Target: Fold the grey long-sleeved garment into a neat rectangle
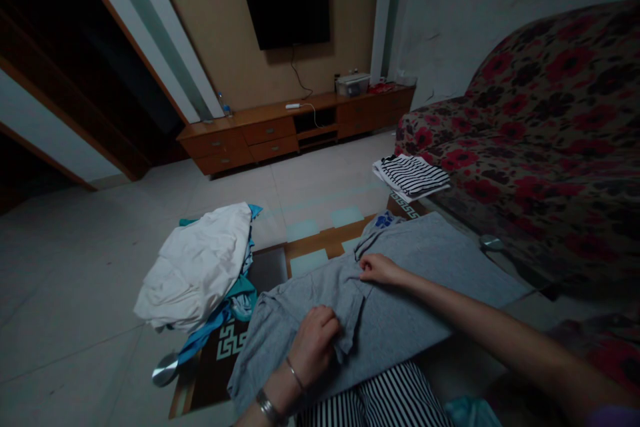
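Observation:
A grey T-shirt (400, 293) lies spread across a low glass-topped table (273, 267) in front of me. My left hand (315, 343), with a bracelet and a band at the wrist, pinches the folded edge of the shirt near its sleeve. My right hand (377, 269) presses on the fabric further up, fingers curled on a fold near the collar. A striped garment (385, 400) sticks out from under the shirt's near edge.
A pile of white and blue clothes (200, 270) sits at the table's left. A folded striped garment (410, 175) lies at the far right corner. A floral sofa (540, 147) runs along the right. A wooden TV cabinet (295, 127) and a wall television (287, 10) stand beyond the tiled floor.

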`<state>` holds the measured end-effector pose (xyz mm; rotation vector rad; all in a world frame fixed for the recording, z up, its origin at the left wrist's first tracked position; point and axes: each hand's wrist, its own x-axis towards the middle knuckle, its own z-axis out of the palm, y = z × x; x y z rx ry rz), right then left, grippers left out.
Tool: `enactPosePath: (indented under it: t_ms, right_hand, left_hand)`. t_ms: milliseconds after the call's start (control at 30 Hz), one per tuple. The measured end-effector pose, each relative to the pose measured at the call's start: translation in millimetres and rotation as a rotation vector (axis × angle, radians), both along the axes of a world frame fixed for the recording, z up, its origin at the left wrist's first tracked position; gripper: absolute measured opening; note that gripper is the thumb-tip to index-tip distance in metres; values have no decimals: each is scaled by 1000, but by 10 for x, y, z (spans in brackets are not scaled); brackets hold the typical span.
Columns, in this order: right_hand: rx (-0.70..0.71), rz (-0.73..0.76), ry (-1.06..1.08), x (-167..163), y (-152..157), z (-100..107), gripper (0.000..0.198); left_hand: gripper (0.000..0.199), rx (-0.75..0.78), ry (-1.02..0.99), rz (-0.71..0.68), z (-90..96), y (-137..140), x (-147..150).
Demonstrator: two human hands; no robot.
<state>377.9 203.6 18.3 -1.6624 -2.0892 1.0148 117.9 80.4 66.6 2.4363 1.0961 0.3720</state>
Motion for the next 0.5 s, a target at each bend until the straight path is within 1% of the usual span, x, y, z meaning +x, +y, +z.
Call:
enactPosePath:
  t_ms: [133,200,300,367,433,500]
  right_hand:
    - [82,-88,25,-97,-65,-9,9]
    - [98,-152,85,-97,-65,19,8]
    - [45,-222,290,-55,-108,65,24]
    - [32,-230,410,-19,-188,82,35]
    - [77,-224,417,13,-294,73,39]
    - [130,-244,324,31,-402,34,38]
  left_hand:
    - [33,-35,-5,-3,-5,-25,-32]
    - [31,-48,6,-1,-13,-33,-46]
    - [32,-50,9,0,-32,-52,-53]
    - [37,-45,15,-21,-43,-69,-46]
    - [40,-39,46,-53,-55,-88,-33]
    - [40,-35,86,-77,-73,-108,-19]
